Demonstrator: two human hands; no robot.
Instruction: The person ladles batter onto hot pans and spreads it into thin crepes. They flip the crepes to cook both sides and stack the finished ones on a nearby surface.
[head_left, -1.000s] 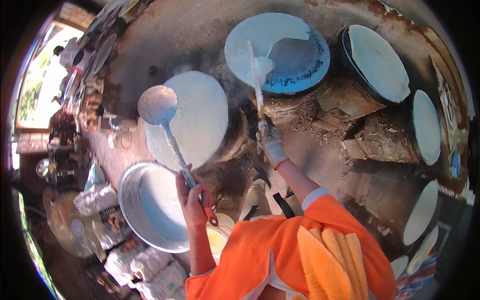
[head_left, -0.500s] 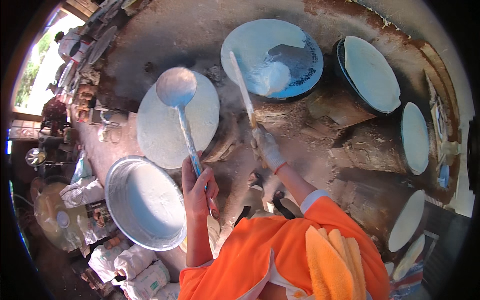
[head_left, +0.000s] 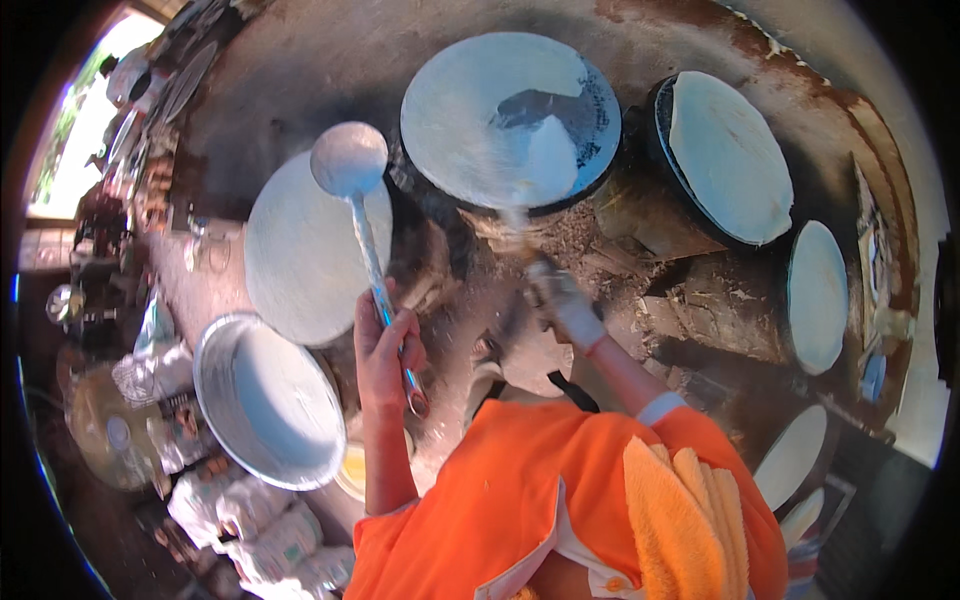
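My bare left hand (head_left: 386, 335) is closed round the handle of a long ladle (head_left: 349, 160). The ladle's round bowl hangs over the edge of a pale, round griddle surface (head_left: 300, 255). In my right hand (head_left: 562, 300), which wears a whitish glove, is a long wooden spatula (head_left: 516, 215). Motion smears its blade, which reaches onto the round griddle (head_left: 598, 150) ahead. White batter (head_left: 450, 120) covers most of that griddle, with a thicker white patch (head_left: 550, 160) beside a dark bare area.
A large metal basin (head_left: 232, 448) of white batter stands at left. More round griddles (head_left: 730, 150) bearing pale sheets curve round to the right on drum-like bases. Stuffed white bags (head_left: 275, 535) lie at lower left. An orange towel (head_left: 685, 520) hangs on my orange top.
My right hand has moved right and slightly down, and the spatula's blade has swept over the batter. The thick white patch has changed shape. My left hand still holds the ladle.
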